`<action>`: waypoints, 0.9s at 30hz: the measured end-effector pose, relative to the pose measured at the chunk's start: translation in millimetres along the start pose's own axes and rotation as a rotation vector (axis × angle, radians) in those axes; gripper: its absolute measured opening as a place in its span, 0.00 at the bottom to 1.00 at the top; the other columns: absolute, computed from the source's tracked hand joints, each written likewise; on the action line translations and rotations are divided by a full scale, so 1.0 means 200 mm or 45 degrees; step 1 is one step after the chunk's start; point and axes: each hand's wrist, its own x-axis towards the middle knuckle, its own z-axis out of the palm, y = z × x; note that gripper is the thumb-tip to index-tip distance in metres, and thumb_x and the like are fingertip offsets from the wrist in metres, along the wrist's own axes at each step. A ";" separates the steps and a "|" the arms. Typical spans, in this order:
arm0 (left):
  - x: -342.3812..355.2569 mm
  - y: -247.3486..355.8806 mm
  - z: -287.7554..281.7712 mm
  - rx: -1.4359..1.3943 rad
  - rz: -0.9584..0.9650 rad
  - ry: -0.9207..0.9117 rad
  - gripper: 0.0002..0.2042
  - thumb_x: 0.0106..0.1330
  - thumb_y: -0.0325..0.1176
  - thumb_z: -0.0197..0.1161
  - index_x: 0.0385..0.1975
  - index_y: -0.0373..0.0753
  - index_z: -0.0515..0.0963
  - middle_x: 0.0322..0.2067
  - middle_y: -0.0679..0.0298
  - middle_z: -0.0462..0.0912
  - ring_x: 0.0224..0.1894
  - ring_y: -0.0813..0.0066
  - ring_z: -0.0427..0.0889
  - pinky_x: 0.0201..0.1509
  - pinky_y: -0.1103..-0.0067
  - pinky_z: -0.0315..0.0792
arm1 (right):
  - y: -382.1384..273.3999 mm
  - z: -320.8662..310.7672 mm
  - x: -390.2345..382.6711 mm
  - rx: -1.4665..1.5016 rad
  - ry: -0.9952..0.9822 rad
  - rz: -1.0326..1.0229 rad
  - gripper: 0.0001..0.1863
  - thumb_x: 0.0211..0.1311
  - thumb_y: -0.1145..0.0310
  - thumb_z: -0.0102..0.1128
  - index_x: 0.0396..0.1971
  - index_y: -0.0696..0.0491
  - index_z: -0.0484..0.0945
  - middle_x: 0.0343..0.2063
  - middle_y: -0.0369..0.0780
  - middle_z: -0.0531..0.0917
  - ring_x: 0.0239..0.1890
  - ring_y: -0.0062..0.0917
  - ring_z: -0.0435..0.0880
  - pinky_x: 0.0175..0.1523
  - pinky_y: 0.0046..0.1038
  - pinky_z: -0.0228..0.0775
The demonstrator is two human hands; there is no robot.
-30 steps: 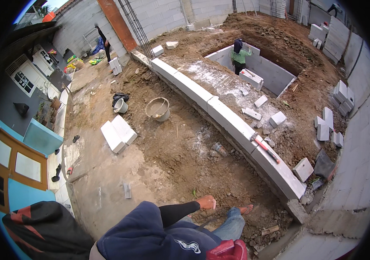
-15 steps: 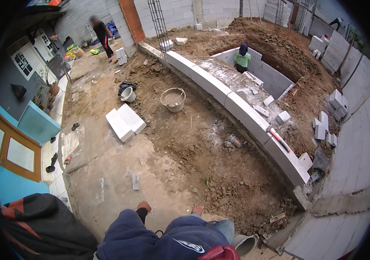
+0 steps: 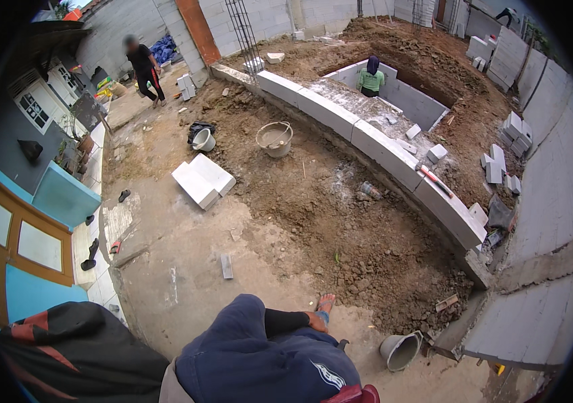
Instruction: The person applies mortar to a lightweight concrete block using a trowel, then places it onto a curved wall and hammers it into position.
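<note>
My left arm, in a navy garment with a black undersleeve (image 3: pixel 286 322), reaches across to the right. At its end my left hand (image 3: pixel 317 321) lies by the blue denim at my lower leg, just behind my bare foot (image 3: pixel 327 302); its fingers are too small to make out. My right hand is out of view. To the right, a grey bucket (image 3: pixel 401 350) leans over with its mouth toward me. Ahead on the concrete lies a small grey rectangular piece (image 3: pixel 226 266).
White blocks (image 3: pixel 204 180) lie ahead, near a mortar bucket (image 3: pixel 274 139) and a smaller bucket (image 3: pixel 204 140). A red-handled tool (image 3: pixel 435 180) rests on the low block wall (image 3: pixel 387 153). One person (image 3: pixel 144 70) walks at back left; another (image 3: pixel 371 79) stands in the pit.
My left hand has moved right, to beside my foot. The view has shifted, showing more of the grey bucket. The person at back left has changed stride.
</note>
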 end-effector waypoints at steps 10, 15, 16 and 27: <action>-0.57 0.02 0.26 -0.666 -0.163 0.319 0.33 0.66 0.62 0.58 0.58 0.40 0.80 0.61 0.53 0.78 0.63 0.61 0.75 0.66 0.71 0.66 | 1.11 0.33 -0.54 0.054 -0.021 0.204 0.22 0.68 0.51 0.54 0.51 0.52 0.78 0.44 0.43 0.82 0.41 0.32 0.83 0.43 0.42 0.76; -0.80 0.08 0.48 -0.822 -0.130 0.427 0.41 0.71 0.67 0.48 0.72 0.39 0.61 0.75 0.56 0.56 0.77 0.61 0.53 0.78 0.72 0.46 | 1.42 0.54 -0.85 0.331 0.099 0.101 0.21 0.68 0.52 0.55 0.50 0.51 0.77 0.43 0.43 0.82 0.40 0.32 0.83 0.42 0.43 0.76; -0.81 0.09 0.49 -0.670 -0.148 0.467 0.42 0.71 0.67 0.46 0.73 0.37 0.60 0.76 0.57 0.52 0.78 0.59 0.48 0.79 0.71 0.42 | 1.41 0.55 -0.86 0.410 0.143 0.060 0.21 0.68 0.52 0.55 0.50 0.51 0.77 0.43 0.43 0.82 0.40 0.33 0.83 0.41 0.43 0.76; -1.14 -0.02 0.25 -1.369 -0.217 0.617 0.26 0.69 0.31 0.63 0.65 0.30 0.67 0.37 0.56 0.85 0.35 0.68 0.87 0.47 0.73 0.83 | 0.78 0.50 -0.64 0.572 0.352 -0.151 0.26 0.70 0.52 0.56 0.56 0.59 0.75 0.48 0.44 0.83 0.51 0.32 0.83 0.54 0.31 0.74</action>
